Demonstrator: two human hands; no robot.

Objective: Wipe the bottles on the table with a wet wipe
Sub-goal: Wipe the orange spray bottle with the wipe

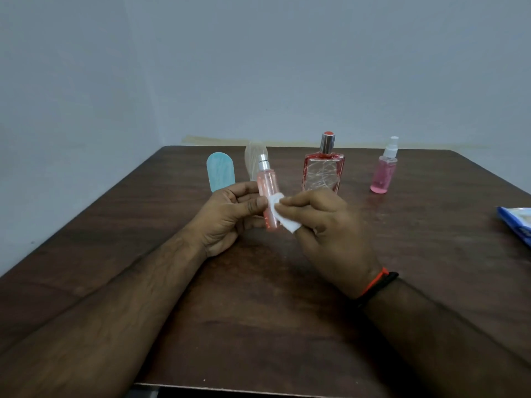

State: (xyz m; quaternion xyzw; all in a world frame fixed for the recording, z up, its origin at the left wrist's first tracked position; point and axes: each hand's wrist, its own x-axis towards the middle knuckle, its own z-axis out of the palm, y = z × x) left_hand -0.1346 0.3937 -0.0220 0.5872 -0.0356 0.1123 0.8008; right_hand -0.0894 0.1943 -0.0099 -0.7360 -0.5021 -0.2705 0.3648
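I'm mid-wipe, above the dark brown wooden bench. My left hand has its grip curled round the slim clear pink bottle with the silver spray top, holding it upright just off the bench, thumb across the front. My right hand pinches the small folded white wet wipe between thumb and fingertips and presses it against the lower right side of that bottle. Both grips are closed on something, neither free.

By my reckoning this bottle is in progress, not finished; I can't tell from here which of the others have been done. They stand in a row beyond my hands, so I'd guess there's a fair way to go.

Contents now. The bottle in hand looks filled with pale pink liquid nearly to the neck. Behind it on the left stands the flat turquoise bottle with the rounded top; it's opaque, so I can't read its level. Just beside that, partly hidden, is the clear ribbed bottle, contents unclear. The square clear bottle with red edges and a silver cap seems mostly empty. Far right, the small pink spray bottle with a white pump holds pink liquid well up. The blue wipe packet lies at the right edge.
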